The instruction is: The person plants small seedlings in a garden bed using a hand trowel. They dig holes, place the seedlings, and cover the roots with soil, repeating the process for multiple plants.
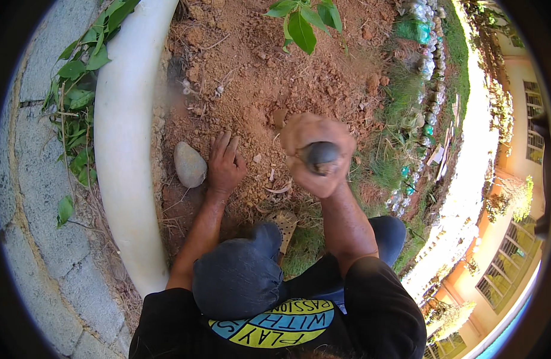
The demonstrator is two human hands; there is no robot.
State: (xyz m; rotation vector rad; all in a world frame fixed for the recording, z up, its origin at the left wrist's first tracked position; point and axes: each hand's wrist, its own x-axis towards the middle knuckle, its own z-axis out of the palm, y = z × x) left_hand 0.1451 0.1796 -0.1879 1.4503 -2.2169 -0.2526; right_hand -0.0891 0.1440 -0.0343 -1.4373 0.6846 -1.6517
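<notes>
My left hand point(226, 164) rests on the reddish-brown soil point(245, 78) with its fingers stretched out, holding nothing. Right beside it, to the left, lies a smooth grey-brown stone point(190, 164). My right hand point(317, 146) is wrapped round a hand tool with a dark, rounded handle end point(322, 154) that points up toward me. Motion blurs this hand a little. A small brownish piece point(279, 118) shows just past the fist; whether it belongs to the tool, I cannot tell. The tool's working end is otherwise hidden below my hand.
A green-leaved plant point(302, 27) grows at the far side. A white curved border point(129, 119) runs along the left, with a leafy branch point(78, 90) and grey concrete blocks point(42, 167) beyond it. Rows of plastic bottles point(428, 63) edge the right. My knees point(236, 281) are close in front.
</notes>
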